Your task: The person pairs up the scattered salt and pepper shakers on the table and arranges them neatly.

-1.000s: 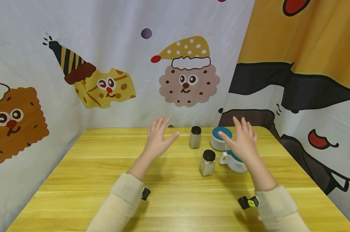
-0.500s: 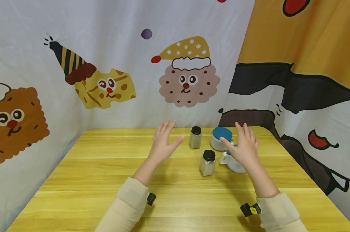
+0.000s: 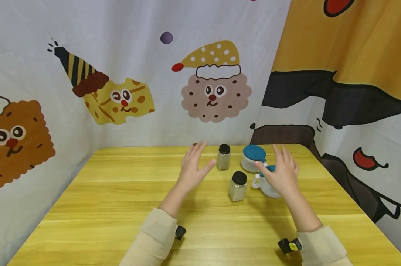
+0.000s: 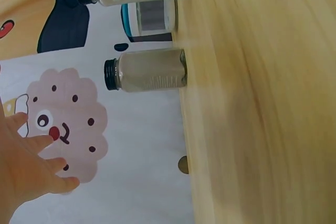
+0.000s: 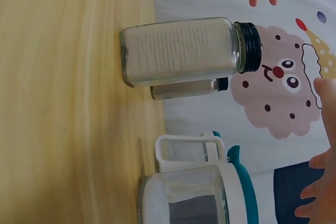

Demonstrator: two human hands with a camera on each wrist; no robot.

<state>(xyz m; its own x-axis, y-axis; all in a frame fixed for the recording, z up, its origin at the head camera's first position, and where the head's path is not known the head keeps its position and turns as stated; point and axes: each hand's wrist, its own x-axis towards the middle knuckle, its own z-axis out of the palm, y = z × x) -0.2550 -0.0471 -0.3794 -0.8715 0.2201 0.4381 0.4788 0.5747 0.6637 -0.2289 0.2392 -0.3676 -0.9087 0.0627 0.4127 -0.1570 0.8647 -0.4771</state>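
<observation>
Mid-frame, the left hand (image 3: 192, 169) is spread, gripping nothing. Rightward stand the rear jar (image 3: 224, 160), front jar (image 3: 237, 190), rear pot (image 3: 251, 159) and front pot (image 3: 268, 187), partly hidden by the right hand (image 3: 283, 171), also spread and empty. A sideways brush could topple either of the 2 jars. Wood-grain table (image 3: 120, 195) fills the lower frame; cartoon-printed curtain (image 3: 130, 29), the upper.

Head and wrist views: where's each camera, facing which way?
Head: on the head, facing forward and down at the table; left hand, right hand and sleeves show.
Left wrist: worn there, facing across the table to two black-capped jars; left hand at left edge.
Right wrist: worn there, facing the jars and two blue-lidded containers; right hand at right edge.
Shared: both sideways wrist views show the jars and parts of both hands.
</observation>
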